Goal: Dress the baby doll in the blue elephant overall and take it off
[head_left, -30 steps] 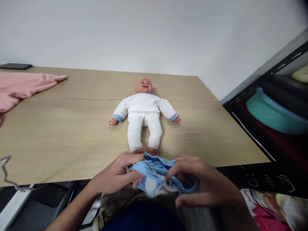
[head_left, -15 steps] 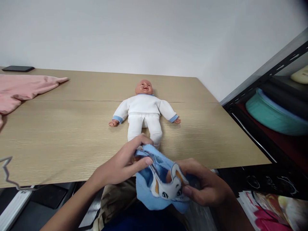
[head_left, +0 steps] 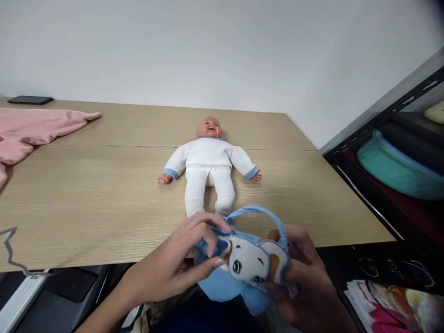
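Observation:
A blue cloth item (head_left: 222, 284) with a white animal face and orange-lined ears is held up near the table's front edge. Its narrow blue strap arches over the top. My left hand (head_left: 183, 256) pinches its left side between thumb and fingers. On the right side, my right hand (head_left: 300, 273) grips it beside one ear. Beyond the cloth, a bald doll (head_left: 210, 152) in a white top and trousers with blue cuffs lies on its back, its feet hidden behind my left hand and the cloth.
Pink fabric (head_left: 38, 129) lies at the table's left, with a dark flat object (head_left: 30, 100) behind it. A bent grey wire (head_left: 10, 249) stands at the lower left. The right-hand shelf (head_left: 367, 194) holds a teal basin (head_left: 398, 166).
The cloth has been turned and spread so the animal face shows more fully, and the strap now stands up in a loop. Both hands have shifted their hold and moved slightly right.

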{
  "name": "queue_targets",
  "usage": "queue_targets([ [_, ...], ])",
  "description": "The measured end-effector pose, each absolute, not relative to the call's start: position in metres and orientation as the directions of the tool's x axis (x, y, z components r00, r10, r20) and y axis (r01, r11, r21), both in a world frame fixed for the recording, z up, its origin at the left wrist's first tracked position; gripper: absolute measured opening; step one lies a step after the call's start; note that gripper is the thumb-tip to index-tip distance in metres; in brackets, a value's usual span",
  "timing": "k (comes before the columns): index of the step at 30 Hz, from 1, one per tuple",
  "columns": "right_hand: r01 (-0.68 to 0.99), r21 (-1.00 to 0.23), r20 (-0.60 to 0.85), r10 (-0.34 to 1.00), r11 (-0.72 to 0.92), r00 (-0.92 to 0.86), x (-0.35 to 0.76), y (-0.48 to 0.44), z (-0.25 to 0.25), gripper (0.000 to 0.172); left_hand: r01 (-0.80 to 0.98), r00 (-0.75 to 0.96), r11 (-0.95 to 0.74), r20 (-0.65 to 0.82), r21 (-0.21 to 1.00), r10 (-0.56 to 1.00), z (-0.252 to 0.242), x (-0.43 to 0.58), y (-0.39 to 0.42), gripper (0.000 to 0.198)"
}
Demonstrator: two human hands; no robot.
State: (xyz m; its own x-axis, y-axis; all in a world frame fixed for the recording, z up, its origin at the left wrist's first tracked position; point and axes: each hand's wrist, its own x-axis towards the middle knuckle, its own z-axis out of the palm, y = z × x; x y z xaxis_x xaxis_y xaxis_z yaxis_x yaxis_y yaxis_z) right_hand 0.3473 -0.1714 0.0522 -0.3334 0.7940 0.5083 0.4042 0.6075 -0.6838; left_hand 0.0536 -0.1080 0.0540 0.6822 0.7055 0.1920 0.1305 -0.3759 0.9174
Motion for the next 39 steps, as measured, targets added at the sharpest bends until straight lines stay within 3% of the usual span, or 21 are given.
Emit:
queue_targets([
  [4, 0.463, -0.623, 0.512, 0.777, 0.630, -0.367, 0.349, -0.181, 0.053, 0.021, 0.231, 0.756, -0.299, 0.022, 0.926, 0.654, 0.053, 0.059, -0.100, 0.054],
  [5, 0.483, -0.602, 0.528, 0.771, 0.636, -0.356, 0.349, -0.181, 0.053, 0.020, 0.220, 0.794, -0.324, 0.025, 0.920, 0.608, 0.052, 0.062, -0.098, 0.056],
  [8, 0.547, -0.573, 0.564, 0.778, 0.611, -0.278, 0.350, -0.184, 0.052, 0.020, 0.045, 0.881, -0.388, 0.147, 0.921, 0.450, 0.051, 0.066, -0.096, 0.043],
  [13, 0.578, -0.612, 0.536, 0.820, 0.541, -0.201, 0.361, -0.198, 0.056, 0.019, -0.016, 0.879, -0.440, 0.223, 0.898, 0.422, 0.050, 0.059, -0.109, 0.012],
  [14, 0.548, -0.636, 0.520, 0.826, 0.544, -0.218, 0.364, -0.196, 0.058, 0.023, -0.050, 0.888, -0.452, 0.247, 0.891, 0.388, 0.050, 0.059, -0.112, 0.013],
  [16, 0.402, -0.727, 0.452, 0.829, 0.557, -0.331, 0.365, -0.186, 0.060, 0.039, -0.155, 0.906, -0.456, 0.310, 0.876, 0.288, 0.051, 0.060, -0.117, 0.027],
  [17, 0.299, -0.777, 0.404, 0.803, 0.554, -0.438, 0.363, -0.177, 0.059, 0.056, -0.204, 0.909, -0.452, 0.339, 0.869, 0.242, 0.053, 0.061, -0.118, 0.032],
  [19, 0.102, -0.845, 0.316, 0.646, 0.524, -0.695, 0.355, -0.156, 0.049, 0.092, -0.253, 0.908, -0.434, 0.367, 0.865, 0.201, 0.061, 0.063, -0.118, 0.038],
  [20, 0.067, -0.855, 0.255, 0.531, 0.514, -0.808, 0.349, -0.146, 0.041, 0.101, -0.259, 0.909, -0.414, 0.365, 0.873, 0.202, 0.066, 0.062, -0.118, 0.042],
  [21, 0.055, -0.853, 0.200, 0.421, 0.519, -0.885, 0.343, -0.137, 0.031, 0.098, -0.252, 0.912, -0.387, 0.351, 0.887, 0.211, 0.071, 0.059, -0.117, 0.044],
  [23, 0.039, -0.843, 0.115, 0.251, 0.536, -0.961, 0.333, -0.124, 0.015, 0.064, -0.234, 0.917, -0.337, 0.322, 0.912, 0.236, 0.080, 0.048, -0.117, 0.045],
  [25, -0.015, -0.863, 0.132, 0.196, 0.504, -0.972, 0.327, -0.118, 0.010, 0.046, -0.108, 0.907, -0.334, 0.230, 0.936, 0.353, 0.085, 0.030, -0.116, 0.041],
  [27, -0.044, -0.895, 0.194, 0.299, 0.443, -0.934, 0.329, -0.114, 0.021, 0.041, 0.143, 0.829, -0.333, 0.072, 0.932, 0.555, 0.085, 0.012, -0.115, 0.029],
  [30, 0.055, -0.945, 0.146, 0.567, 0.322, -0.810, 0.337, -0.109, 0.051, 0.041, 0.374, 0.726, -0.252, -0.113, 0.892, 0.678, 0.079, -0.004, -0.109, 0.062],
  [31, 0.112, -0.956, 0.088, 0.632, 0.271, -0.770, 0.339, -0.107, 0.058, 0.042, 0.373, 0.742, -0.233, -0.138, 0.898, 0.656, 0.076, -0.005, -0.106, 0.067],
  [33, 0.204, -0.962, -0.029, 0.676, 0.182, -0.736, 0.338, -0.102, 0.065, 0.045, 0.330, 0.799, -0.205, -0.157, 0.921, 0.581, 0.069, -0.003, -0.100, 0.051],
  [36, 0.218, -0.967, -0.111, 0.547, 0.135, -0.830, 0.324, -0.094, 0.059, 0.066, 0.212, 0.864, -0.188, -0.094, 0.959, 0.495, 0.059, 0.005, -0.093, 0.025],
  [39, 0.174, -0.977, -0.104, 0.438, 0.123, -0.893, 0.310, -0.088, 0.051, 0.040, 0.153, 0.845, -0.165, -0.042, 0.974, 0.534, 0.050, 0.008, -0.088, 0.031],
])
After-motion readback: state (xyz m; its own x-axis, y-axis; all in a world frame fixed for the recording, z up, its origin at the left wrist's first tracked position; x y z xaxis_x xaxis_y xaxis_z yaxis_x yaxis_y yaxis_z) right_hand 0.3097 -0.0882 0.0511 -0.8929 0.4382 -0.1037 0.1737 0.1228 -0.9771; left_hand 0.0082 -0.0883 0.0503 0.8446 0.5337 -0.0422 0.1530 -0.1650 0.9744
